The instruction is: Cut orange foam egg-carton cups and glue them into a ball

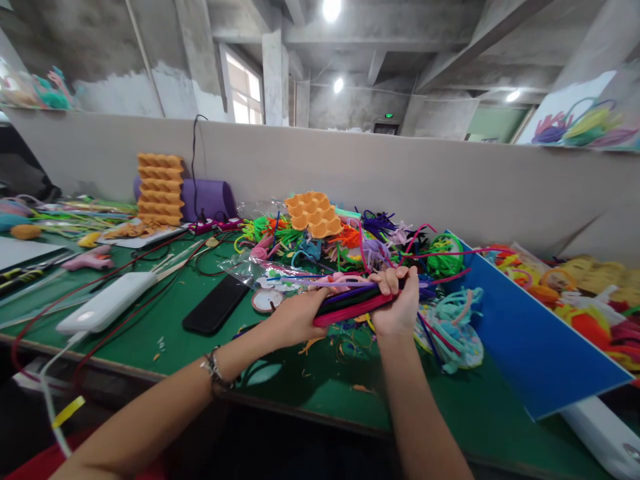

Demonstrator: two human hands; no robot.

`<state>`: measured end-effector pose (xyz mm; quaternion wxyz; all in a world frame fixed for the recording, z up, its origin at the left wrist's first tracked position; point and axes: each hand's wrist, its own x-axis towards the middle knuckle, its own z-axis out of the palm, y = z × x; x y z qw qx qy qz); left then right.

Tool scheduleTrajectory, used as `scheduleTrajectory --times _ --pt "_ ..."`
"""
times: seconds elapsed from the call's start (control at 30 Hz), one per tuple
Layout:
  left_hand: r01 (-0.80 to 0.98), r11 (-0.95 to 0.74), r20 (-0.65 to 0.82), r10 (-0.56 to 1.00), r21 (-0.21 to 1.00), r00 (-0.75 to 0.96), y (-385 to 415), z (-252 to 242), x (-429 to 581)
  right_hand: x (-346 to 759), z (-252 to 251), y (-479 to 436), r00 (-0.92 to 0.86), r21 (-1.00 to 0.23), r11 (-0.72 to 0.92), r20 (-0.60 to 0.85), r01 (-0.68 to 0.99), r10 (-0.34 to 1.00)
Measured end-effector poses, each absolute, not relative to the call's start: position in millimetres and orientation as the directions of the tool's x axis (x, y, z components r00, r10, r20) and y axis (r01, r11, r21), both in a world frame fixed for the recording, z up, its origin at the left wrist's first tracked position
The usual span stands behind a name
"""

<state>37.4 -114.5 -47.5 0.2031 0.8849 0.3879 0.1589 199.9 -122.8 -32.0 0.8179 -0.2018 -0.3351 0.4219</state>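
Note:
Between my two hands runs a bundle of pipe cleaners, magenta in front with black and purple behind. My left hand is closed round its left end, a bracelet on the wrist. Fingers curled over the top, my right hand grips the bundle further right. Loose purple and pink stems stick out past both hands. Behind them lies a heap of coloured pipe cleaners in green, orange, purple and pink. A pale blue cluster of pipe cleaners rests right of my right hand.
A black phone and a white power bank with cables lie left on the green table. A blue board leans at the right. Orange egg-crate foam stands at the back by a grey partition. A pink glue gun lies far left.

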Motion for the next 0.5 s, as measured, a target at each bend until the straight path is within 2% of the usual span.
scheduleTrajectory --times 0.1,0.23,0.4,0.5 --pt "0.592 -0.631 0.168 0.742 0.501 0.649 -111.2 -49.8 39.8 201.6 -29.0 -122.5 0.381 -0.611 0.532 0.372 -0.585 0.846" --pt "0.609 -0.642 0.180 0.742 0.467 0.645 -105.3 -54.8 36.8 208.7 -23.4 -121.2 0.265 -0.649 0.438 0.352 -0.622 0.898" --pt "0.533 -0.710 0.212 0.671 0.460 0.711 -102.7 -56.0 32.9 215.8 -15.7 -120.4 0.200 -0.681 0.389 0.342 -0.620 0.918" --pt "0.485 -0.729 0.211 0.635 0.482 0.743 -103.9 -52.3 30.0 220.2 -12.1 -119.9 0.095 -0.718 0.316 0.331 -0.620 0.939"
